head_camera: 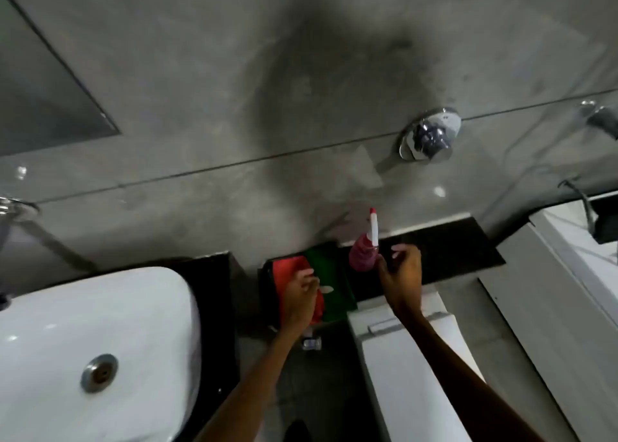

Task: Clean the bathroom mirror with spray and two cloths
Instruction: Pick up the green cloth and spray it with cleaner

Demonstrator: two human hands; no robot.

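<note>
A red cloth (287, 271) and a green cloth (329, 264) lie side by side on a black ledge (444, 251) against the wall. My left hand (301, 298) rests on the red cloth with its fingers curled onto it and one fingertip reaching over the green cloth. A pink spray bottle (361, 256) with a white, red-tipped nozzle stands upright just right of the cloths. My right hand (401, 269) is beside the bottle, fingers apart, with nothing gripped. The mirror (36, 94) shows only as a corner at the upper left.
A white sink (83, 341) with a metal drain fills the lower left. A white toilet lid (411, 358) lies below my right arm. A chrome flush plate (429, 137) sits on the grey wall above the ledge. A white fixture (568, 274) stands at the right.
</note>
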